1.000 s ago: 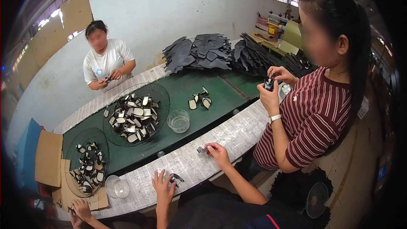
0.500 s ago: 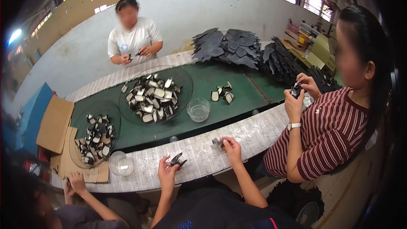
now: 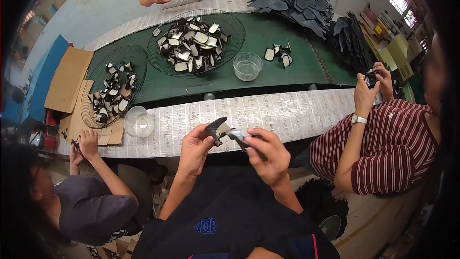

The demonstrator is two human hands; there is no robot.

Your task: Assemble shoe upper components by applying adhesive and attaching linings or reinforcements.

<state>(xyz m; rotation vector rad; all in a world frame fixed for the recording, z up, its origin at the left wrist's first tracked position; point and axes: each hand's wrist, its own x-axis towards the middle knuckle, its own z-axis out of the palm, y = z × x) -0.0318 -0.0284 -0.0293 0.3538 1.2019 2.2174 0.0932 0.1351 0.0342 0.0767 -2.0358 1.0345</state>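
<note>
Since half a second ago our view has dropped closer over the bench, and both hands have lifted off the paper-covered edge and come together in front of the chest. Our left hand (image 3: 195,147) pinches a small black-and-white shaped piece (image 3: 215,128) by its lower edge; our right hand (image 3: 269,153) is closed round a dark, slim tool (image 3: 239,139) whose tip meets that piece. To do this well, we judge the left grip should stay low and firm so the piece does not twist, while the right hand works the tool with short, controlled pressure, away from the thumb.

Ahead lies the long tabletop (image 3: 297,110), its near strip covered in printed paper and its middle a green mat. On it stand two round wire baskets (image 3: 158,52) of similar pieces and two clear plastic bowls (image 3: 247,65). Three other people work around it; dark material is stacked at the far right.
</note>
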